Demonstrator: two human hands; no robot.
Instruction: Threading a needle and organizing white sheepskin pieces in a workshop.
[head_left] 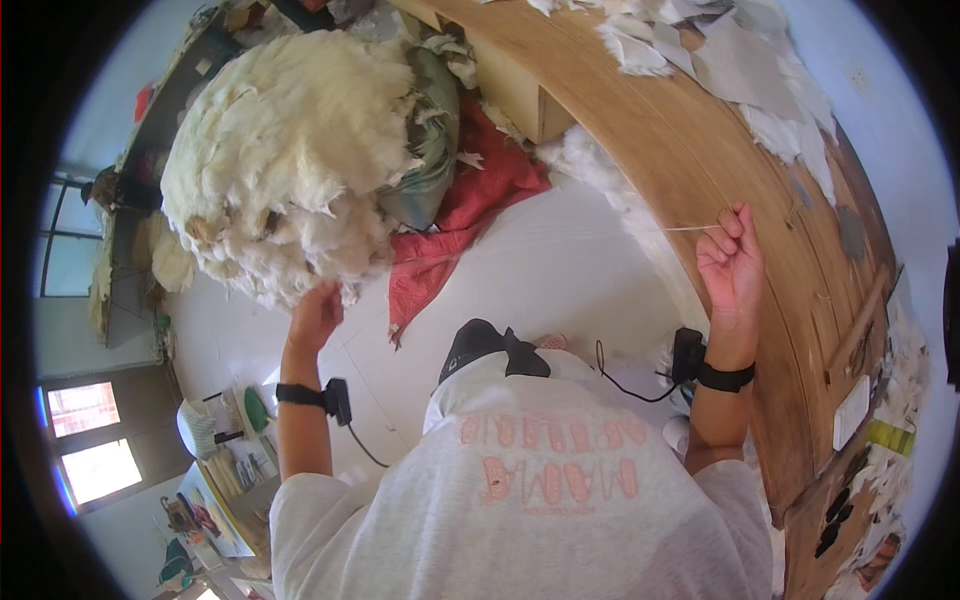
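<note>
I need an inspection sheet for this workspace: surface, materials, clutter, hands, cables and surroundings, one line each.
Surface: wooden table on the right, curved by the lens; pale floor beside it.
Job's things: white thread, stretching leftward, its far end hard to see; white fluffy pile at upper left.
Clutter: pale scraps on the table at upper right; red sack and greenish sack by the pile.
Hands: right hand pinches the thread; left hand is at the pile's lower edge, grip unclear.
Cables: black ones, left-wrist cable and right-wrist cable.
Surroundings: bright window at lower left.
</note>
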